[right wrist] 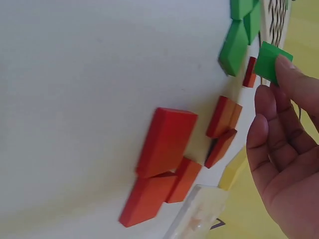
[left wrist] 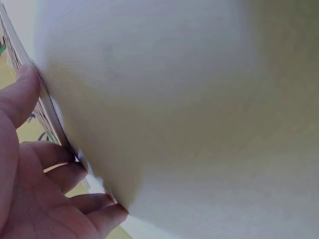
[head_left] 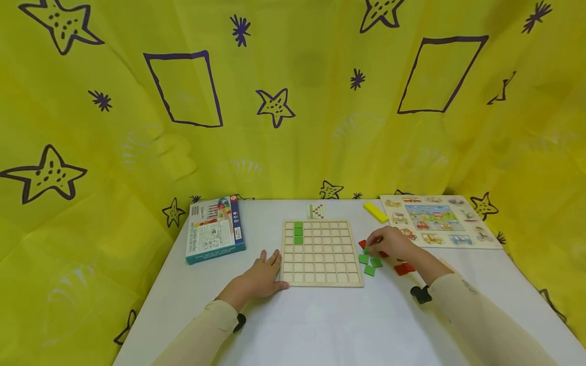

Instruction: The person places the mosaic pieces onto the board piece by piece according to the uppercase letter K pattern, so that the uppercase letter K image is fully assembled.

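A wooden grid board point(head_left: 320, 251) lies on the white table, with three green tiles point(head_left: 298, 231) filling a column near its far left. My left hand point(head_left: 273, 270) rests flat on the table with straight fingers point(left wrist: 30, 87) against the board's left front edge point(left wrist: 47, 107). My right hand point(head_left: 374, 247) hovers over loose tiles to the right of the board. Its fingertips point(right wrist: 294, 74) pinch one green tile point(right wrist: 270, 61), lifted off the table. More green tiles point(head_left: 370, 264) point(right wrist: 234, 45) and red tiles point(head_left: 404, 268) point(right wrist: 167, 142) lie loose below it.
A blue game box point(head_left: 215, 230) lies left of the board, a small pattern card point(head_left: 316, 211) behind it. A yellow block point(head_left: 375, 212) and a vehicle puzzle board point(head_left: 439, 221) sit at the back right. Yellow star-print cloth point(head_left: 293, 101) encloses the table.
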Demonstrator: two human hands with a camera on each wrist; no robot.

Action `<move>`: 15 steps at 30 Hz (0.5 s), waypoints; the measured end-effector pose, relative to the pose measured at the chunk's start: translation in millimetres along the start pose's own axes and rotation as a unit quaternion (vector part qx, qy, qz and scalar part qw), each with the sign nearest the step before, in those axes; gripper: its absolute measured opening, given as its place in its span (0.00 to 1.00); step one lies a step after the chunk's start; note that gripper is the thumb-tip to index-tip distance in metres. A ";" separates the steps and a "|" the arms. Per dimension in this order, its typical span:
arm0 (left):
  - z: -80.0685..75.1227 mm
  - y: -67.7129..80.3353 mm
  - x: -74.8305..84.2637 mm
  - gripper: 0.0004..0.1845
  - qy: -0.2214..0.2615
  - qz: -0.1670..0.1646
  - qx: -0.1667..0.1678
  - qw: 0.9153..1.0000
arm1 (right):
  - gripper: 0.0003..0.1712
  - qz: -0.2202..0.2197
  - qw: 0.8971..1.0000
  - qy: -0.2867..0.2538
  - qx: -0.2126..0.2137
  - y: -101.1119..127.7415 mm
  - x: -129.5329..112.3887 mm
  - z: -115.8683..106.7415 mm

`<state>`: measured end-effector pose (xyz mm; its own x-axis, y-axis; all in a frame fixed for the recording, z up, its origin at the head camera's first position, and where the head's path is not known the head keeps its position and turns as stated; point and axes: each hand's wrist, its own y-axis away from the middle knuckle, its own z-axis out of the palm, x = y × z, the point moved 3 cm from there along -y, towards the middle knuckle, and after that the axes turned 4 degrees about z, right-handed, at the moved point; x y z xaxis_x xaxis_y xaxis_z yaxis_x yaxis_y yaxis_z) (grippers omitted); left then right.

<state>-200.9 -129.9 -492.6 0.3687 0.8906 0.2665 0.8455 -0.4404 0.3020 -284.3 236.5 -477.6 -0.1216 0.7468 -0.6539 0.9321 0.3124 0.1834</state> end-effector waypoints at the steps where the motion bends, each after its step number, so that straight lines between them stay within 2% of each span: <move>1: 0.0 -0.3 -0.3 0.48 -0.001 0.000 0.000 1.000 | 0.02 -0.005 1.000 0.001 0.007 -1.3 -1.7 -2.0; 6: -0.4 -0.5 -1.2 0.48 0.000 -0.005 0.000 1.000 | 0.05 -0.014 0.999 -0.002 0.030 -10.5 -13.4 -6.3; 15: -0.1 -0.8 0.2 0.48 0.000 -0.005 -0.003 1.000 | 0.06 -0.036 0.998 -0.036 0.027 -28.5 -52.4 -0.8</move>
<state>-201.6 -129.5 -492.7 0.3609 0.8946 0.2636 0.8468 -0.4327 0.3093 -304.7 188.9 -448.0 -0.1652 0.6796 -0.7147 0.9391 0.3299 0.0965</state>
